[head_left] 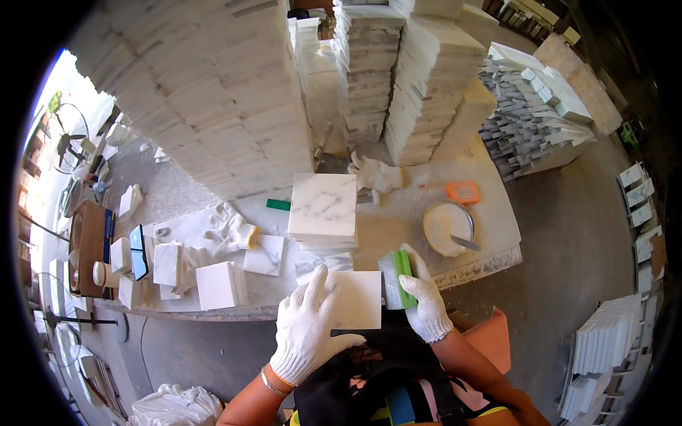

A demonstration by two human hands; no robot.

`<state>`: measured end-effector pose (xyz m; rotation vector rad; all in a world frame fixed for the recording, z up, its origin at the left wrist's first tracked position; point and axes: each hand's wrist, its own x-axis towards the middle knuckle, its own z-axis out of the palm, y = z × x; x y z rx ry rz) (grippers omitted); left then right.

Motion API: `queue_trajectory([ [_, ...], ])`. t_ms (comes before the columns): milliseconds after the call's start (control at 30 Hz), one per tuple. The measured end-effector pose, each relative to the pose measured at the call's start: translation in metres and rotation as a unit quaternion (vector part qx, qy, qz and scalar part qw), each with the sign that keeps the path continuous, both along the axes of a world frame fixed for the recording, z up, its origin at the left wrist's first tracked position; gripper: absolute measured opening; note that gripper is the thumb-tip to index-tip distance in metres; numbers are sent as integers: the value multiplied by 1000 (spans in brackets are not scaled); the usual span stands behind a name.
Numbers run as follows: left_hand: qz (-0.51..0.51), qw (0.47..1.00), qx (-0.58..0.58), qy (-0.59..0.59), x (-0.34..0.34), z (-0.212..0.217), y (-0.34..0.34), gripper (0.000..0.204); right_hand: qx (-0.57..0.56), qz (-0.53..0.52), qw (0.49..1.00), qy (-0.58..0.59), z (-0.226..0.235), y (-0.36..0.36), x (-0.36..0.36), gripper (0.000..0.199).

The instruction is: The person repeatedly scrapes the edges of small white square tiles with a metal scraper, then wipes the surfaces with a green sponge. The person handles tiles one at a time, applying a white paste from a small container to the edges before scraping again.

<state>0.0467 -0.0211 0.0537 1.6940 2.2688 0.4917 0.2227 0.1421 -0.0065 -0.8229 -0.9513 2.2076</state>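
Note:
My left hand [302, 330], in a white knit glove, lies at the left side of a white tile [357, 300]. Its fingers are spread and its thumb stretches out along the tile's near edge. The tile reaches over the table's front edge; what supports it from below is hidden. Just right of it, my gloved right hand [425, 302] grips a green-handled scraper [405, 279] with a wide grey blade, held upright. Beyond the tile stands a neat stack of grey-veined marble tiles [323, 206]. A round bowl of pale paste [446, 228] with a putty knife [465, 243] sits to the right.
Tall tile stacks [206, 92] rise behind the table [490, 213]. Loose gloves [231, 226], small tile groups [217, 285] and a phone [138, 252] lie on the left. An orange box [462, 192] is near the bowl. More tiles [607, 334] stand at right.

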Motion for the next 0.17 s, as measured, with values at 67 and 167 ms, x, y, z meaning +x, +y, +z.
queue_trajectory([
  [67, -31, 999, 12, 36, -6, -2, 9, 101, -3, 5, 1000, 6, -1, 1, -3, 74],
  [167, -68, 997, 16, 29, -10, -21, 18, 105, 23, 28, 999, 2, 0, 2, -8, 78],
])
